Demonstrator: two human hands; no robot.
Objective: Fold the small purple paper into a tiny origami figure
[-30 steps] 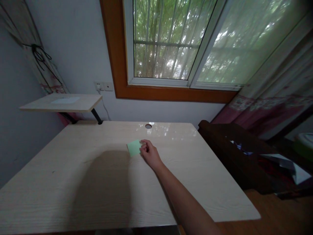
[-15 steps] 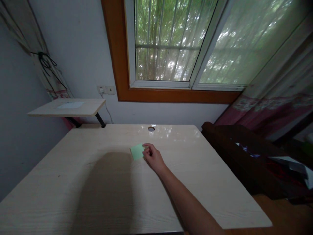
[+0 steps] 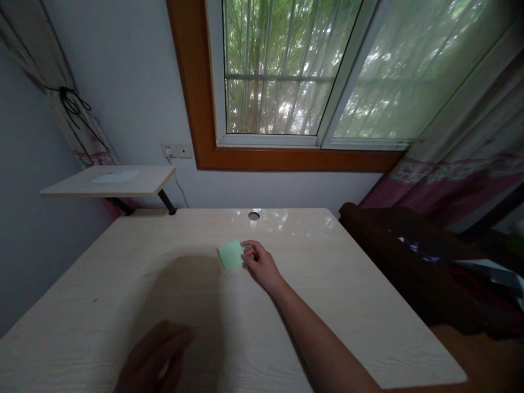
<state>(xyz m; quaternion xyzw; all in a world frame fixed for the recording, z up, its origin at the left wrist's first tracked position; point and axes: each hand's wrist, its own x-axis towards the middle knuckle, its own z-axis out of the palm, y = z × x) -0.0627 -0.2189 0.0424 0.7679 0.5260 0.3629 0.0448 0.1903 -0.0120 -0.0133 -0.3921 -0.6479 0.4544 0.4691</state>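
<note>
A light green sticky note pad lies at an angle on the pale wood-grain desk, a little beyond its middle. My right hand rests at the pad's right edge, fingers curled, with the fingertips gripping that side. Low in the view, my left hand hovers over the near part of the desk, inside a shadow. It is dark and smeared by motion, its fingers pointing right. Nothing can be made out in it.
A raised shelf on black legs carries a white paper at the back left. The desk has a round cable hole near its far edge. Dark brown furniture with papers and cloth stands to the right, below the window.
My left hand has come into view from the bottom. My right hand and the pad have hardly moved; the view has shifted slightly.
</note>
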